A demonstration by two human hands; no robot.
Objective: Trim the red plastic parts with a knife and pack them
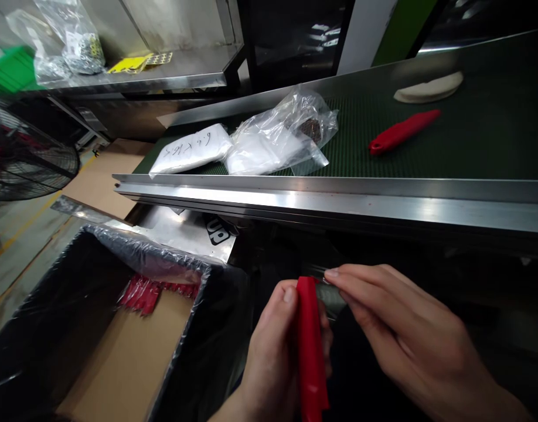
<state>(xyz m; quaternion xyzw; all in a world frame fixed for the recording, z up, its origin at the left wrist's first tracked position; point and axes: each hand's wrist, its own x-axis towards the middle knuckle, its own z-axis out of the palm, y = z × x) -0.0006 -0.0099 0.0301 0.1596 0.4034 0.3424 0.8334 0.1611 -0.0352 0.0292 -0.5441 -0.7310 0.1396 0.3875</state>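
Note:
My left hand (271,346) is closed round a long red plastic piece (312,346), held upright in front of me below the conveyor. My right hand (396,328) pinches a thin clear plastic sleeve (333,296) at the top end of that red piece. A second red piece (403,131) lies on the green conveyor belt (471,140) at the right, with a pale cream piece (428,88) behind it.
A cardboard box lined with black plastic (132,258) stands at lower left, with several red pieces (152,291) in it. White packets in clear bags (251,143) lie on the belt. A steel rail (339,196) edges the conveyor. A fan (23,152) stands far left.

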